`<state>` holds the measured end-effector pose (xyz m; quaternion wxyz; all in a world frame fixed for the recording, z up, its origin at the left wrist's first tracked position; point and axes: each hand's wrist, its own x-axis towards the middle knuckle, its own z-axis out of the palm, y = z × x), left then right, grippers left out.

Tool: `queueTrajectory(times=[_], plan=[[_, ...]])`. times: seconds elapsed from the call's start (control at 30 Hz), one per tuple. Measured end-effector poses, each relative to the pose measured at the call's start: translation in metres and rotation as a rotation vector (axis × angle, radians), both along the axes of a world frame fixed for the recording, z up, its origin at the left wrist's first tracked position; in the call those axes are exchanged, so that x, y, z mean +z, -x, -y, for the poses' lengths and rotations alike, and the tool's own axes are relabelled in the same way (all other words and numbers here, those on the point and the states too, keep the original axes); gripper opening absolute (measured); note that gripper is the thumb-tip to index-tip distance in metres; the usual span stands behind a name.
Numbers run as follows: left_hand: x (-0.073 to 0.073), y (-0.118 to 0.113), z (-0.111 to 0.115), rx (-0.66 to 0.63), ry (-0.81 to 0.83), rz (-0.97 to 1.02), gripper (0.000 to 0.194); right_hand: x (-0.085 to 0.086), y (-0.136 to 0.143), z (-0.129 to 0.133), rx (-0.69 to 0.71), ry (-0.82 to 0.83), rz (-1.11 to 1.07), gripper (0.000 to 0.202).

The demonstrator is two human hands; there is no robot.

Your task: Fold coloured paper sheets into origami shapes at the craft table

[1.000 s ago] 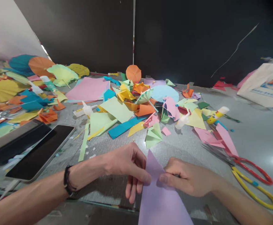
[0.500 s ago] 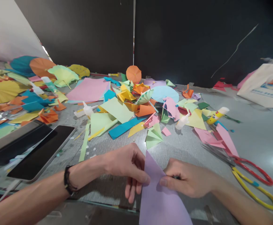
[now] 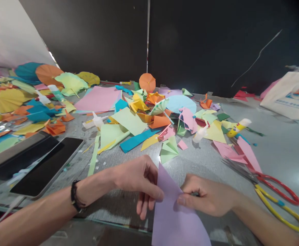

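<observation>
Between my hands is a sheet of purple paper (image 3: 176, 218), its pointed corner up and its lower part running out of view at the bottom. My left hand (image 3: 141, 182) pinches its left edge, thumb on the near face and the other fingers curled behind or below. On the opposite edge my right hand (image 3: 203, 194) grips it, thumb flat on the near face and fingers folded under. A light green folded paper piece (image 3: 169, 150) lies just beyond the sheet's tip.
Red-and-yellow-handled scissors (image 3: 277, 198) lie at the right, near pink scraps. At left are a phone (image 3: 48, 167) and a dark case (image 3: 21, 153). Coloured paper, glue bottles (image 3: 98, 120) and a glue stick (image 3: 238, 127) cover the back. A white bag (image 3: 290, 95) stands far right.
The view has shifted very slightly. Both hands keep their hold on the purple paper, and the right thumb sits a touch farther right.
</observation>
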<state>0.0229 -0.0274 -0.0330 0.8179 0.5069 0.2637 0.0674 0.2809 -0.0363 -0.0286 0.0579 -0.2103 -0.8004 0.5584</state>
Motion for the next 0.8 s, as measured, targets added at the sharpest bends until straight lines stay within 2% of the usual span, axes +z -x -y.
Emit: queueTrajectory(times=[0.17, 0.57, 0.8], plan=[[-0.005, -0.001, -0.001, -0.079, 0.032, -0.026, 0.02, -0.002, 0.0, 0.001, 0.005, 0.016, 0.008, 0.057], [-0.003, 0.001, -0.001, -0.045, 0.019, -0.034, 0.022, 0.001, -0.001, -0.003, 0.024, 0.035, 0.082, 0.057], [-0.009, 0.003, -0.013, -0.071, -0.003, -0.033, 0.023, 0.006, 0.002, -0.003, 0.01, 0.009, 0.172, 0.059]])
